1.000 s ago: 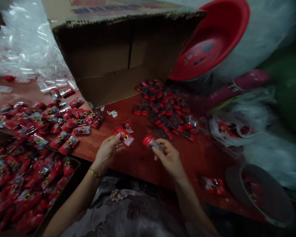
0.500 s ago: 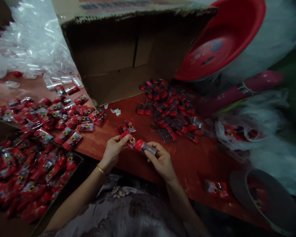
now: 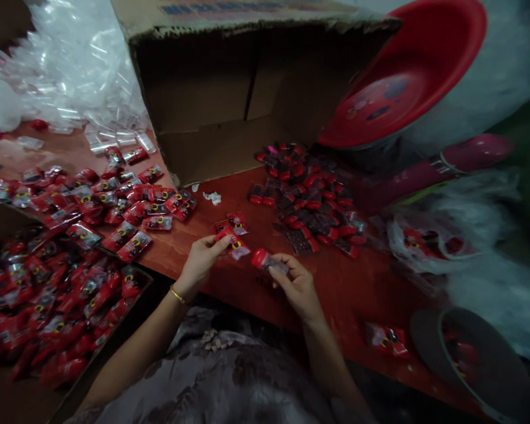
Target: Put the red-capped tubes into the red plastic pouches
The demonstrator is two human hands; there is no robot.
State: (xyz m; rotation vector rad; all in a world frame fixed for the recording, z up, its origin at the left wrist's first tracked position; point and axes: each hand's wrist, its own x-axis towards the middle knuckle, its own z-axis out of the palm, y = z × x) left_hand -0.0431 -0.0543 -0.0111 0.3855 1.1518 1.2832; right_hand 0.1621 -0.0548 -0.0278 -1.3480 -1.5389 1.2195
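Between the thumb and fingers of my left hand [image 3: 202, 260] is a small red printed plastic packet [image 3: 237, 246], its paler end pointing right. My right hand [image 3: 297, 287] pinches a small clear container with a red cap [image 3: 261, 258], cap toward the packet. A gap separates the two. Just behind the packet lie more red printed packets [image 3: 237, 222] on the red table [image 3: 229, 288]. Further back, to the right, is a heap of red-capped containers with dark contents [image 3: 309, 197].
Filled red packets [image 3: 128, 206] spread over the table's left; a carton below [image 3: 148, 281] holds many more. A cardboard box on its side [image 3: 207, 150] stands behind, near clear tubes [image 3: 119, 138]. At right are a red basin [image 3: 461, 53], purple flask [image 3: 481, 153] and grey container [image 3: 428, 341].
My right hand has drawn the red-capped container away to the right, opening a gap from the packet. My left hand keeps the packet nearly in place. The view has shifted slightly.
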